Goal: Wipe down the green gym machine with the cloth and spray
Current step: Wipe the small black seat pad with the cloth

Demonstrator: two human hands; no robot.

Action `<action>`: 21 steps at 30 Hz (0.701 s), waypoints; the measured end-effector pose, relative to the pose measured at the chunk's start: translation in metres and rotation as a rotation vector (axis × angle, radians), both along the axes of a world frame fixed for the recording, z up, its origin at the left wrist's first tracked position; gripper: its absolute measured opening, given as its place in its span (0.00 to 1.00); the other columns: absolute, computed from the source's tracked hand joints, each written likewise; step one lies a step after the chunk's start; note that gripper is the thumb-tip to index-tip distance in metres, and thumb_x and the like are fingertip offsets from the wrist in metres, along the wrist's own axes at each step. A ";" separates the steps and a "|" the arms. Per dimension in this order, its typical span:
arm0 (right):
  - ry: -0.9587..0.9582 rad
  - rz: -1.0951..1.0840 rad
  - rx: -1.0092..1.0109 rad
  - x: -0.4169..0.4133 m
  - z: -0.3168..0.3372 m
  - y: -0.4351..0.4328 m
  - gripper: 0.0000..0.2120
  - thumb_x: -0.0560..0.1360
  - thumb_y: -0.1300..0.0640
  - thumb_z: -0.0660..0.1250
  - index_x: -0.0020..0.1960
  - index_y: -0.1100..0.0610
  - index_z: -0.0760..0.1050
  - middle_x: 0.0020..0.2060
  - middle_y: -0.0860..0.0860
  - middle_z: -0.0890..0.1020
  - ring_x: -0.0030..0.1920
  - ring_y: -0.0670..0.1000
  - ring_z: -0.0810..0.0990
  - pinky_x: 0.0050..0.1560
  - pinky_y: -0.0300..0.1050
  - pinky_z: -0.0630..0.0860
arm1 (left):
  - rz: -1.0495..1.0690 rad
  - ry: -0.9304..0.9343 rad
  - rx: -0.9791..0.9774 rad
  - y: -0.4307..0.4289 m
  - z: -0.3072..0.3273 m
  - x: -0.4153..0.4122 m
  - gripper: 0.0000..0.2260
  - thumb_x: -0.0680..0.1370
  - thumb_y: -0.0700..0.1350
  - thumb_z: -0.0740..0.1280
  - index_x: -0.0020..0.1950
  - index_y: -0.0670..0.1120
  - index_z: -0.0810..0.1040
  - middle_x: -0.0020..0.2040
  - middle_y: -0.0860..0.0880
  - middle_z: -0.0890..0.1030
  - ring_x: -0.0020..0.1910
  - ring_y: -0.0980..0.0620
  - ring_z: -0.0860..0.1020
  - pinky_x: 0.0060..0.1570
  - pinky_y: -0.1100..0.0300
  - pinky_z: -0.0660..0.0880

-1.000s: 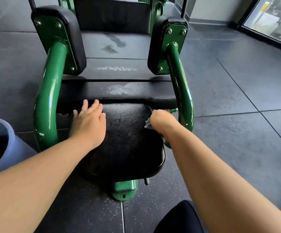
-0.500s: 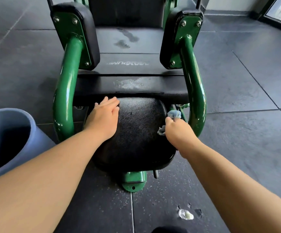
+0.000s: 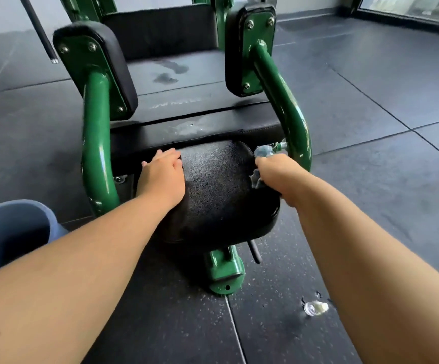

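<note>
mid-job, i judge: right hand (image 3: 281, 174) clenches the cloth (image 3: 261, 151) at the round pad's (image 3: 221, 200) right edge, left hand (image 3: 162, 177) lies flat on its left side. damp streaks (image 3: 188, 128) behind the pad suggest wiping begun; green frame (image 3: 95, 143) seems yet to do.

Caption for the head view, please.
Right hand grips a blue cloth at the right edge of the black seat pad; left hand rests flat on it.

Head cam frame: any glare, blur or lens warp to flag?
Head view: bright streaks on the green frame tube and a sheen on the black seat pad, likely from the window at upper right; wide-angle warp stretches the forearms toward the corners; lettering on the far pad is smeared, unreadable; the cloth in the right hand is fairly sharp.
</note>
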State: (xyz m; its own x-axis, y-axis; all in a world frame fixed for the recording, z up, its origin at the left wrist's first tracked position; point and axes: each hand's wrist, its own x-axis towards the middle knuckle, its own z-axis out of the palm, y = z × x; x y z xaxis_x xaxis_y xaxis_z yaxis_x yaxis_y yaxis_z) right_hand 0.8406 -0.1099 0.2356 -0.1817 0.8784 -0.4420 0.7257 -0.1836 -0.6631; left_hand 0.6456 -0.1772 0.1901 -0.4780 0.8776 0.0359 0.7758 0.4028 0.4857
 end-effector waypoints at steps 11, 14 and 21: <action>0.519 -0.341 0.009 0.017 -0.032 -0.024 0.18 0.74 0.65 0.57 0.56 0.50 0.78 0.30 0.52 0.75 0.29 0.51 0.76 0.34 0.43 0.76 | -0.369 0.032 -0.094 -0.034 0.014 0.030 0.21 0.81 0.49 0.57 0.74 0.55 0.64 0.77 0.57 0.59 0.77 0.57 0.52 0.75 0.53 0.43; 0.714 -0.364 -0.147 0.005 -0.023 -0.005 0.11 0.81 0.62 0.58 0.55 0.49 0.74 0.21 0.50 0.71 0.17 0.44 0.67 0.20 0.32 0.66 | -0.341 0.056 -0.045 -0.035 0.011 0.029 0.20 0.80 0.50 0.58 0.73 0.56 0.66 0.76 0.57 0.61 0.76 0.58 0.54 0.76 0.53 0.45; 0.913 -0.325 -0.283 0.034 -0.038 -0.028 0.11 0.81 0.59 0.59 0.58 0.53 0.79 0.39 0.53 0.81 0.37 0.48 0.79 0.45 0.41 0.77 | -0.313 0.034 -0.014 -0.030 0.009 0.028 0.19 0.80 0.50 0.59 0.71 0.57 0.70 0.75 0.58 0.64 0.75 0.60 0.56 0.76 0.54 0.47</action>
